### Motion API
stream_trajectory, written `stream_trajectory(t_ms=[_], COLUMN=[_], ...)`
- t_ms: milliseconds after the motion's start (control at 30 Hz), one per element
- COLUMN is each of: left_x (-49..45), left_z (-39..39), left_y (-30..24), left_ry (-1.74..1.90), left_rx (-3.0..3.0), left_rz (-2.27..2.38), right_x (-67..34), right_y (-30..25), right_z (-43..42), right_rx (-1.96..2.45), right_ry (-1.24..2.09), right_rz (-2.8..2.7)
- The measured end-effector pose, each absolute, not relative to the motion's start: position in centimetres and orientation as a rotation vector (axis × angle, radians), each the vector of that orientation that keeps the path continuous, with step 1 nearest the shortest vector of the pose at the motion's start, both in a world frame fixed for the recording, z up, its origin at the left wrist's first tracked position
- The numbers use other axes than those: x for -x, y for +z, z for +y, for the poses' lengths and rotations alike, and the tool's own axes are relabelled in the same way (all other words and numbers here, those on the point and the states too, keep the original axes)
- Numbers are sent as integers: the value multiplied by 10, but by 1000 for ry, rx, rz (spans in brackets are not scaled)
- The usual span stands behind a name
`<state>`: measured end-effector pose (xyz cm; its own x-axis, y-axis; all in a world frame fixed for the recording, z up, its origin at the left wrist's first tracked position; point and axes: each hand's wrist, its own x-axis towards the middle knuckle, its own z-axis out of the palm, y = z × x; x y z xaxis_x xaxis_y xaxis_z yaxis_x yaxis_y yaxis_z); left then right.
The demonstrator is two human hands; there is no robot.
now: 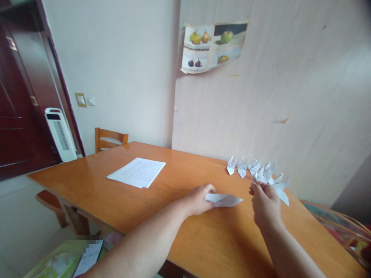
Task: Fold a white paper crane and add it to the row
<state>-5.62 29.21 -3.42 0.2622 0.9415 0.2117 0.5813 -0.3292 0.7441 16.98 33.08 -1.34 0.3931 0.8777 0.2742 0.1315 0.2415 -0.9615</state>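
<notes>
My left hand grips one end of a long, pointed piece of folded paper, held low over the table. My right hand is closed, thumb and fingers pinched together at the table's right side. Whether something sits in that pinch I cannot make out. Right behind it is a row of folded paper cranes, white with faint print. One paper crane shows partly past the knuckles of my right hand, which hides the rest of it.
A stack of printed sheets lies on the left half of the wooden table. A wooden chair stands beyond the far edge, and a stool is at the left. Fruit pictures hang on the wall.
</notes>
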Motion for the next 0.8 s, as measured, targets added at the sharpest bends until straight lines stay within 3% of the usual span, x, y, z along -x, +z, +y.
stream_trajectory(t_ms=[200, 333, 533, 800], left_x=[59, 52, 28, 14], left_z=[303, 304, 299, 296], left_y=[-32, -26, -25, -16], left_ry=[1268, 1354, 1341, 1204], left_rx=[-1458, -1318, -1207, -1110], left_rz=[1312, 1264, 1141, 1028], right_x=[-160, -141, -129, -135], right_y=[-26, -29, -26, -30], right_z=[328, 317, 308, 317], right_rx=[1275, 1194, 994, 917], right_ry=[756, 999, 1342, 1379], right_rz=[-1170, -1302, -1372, -1253])
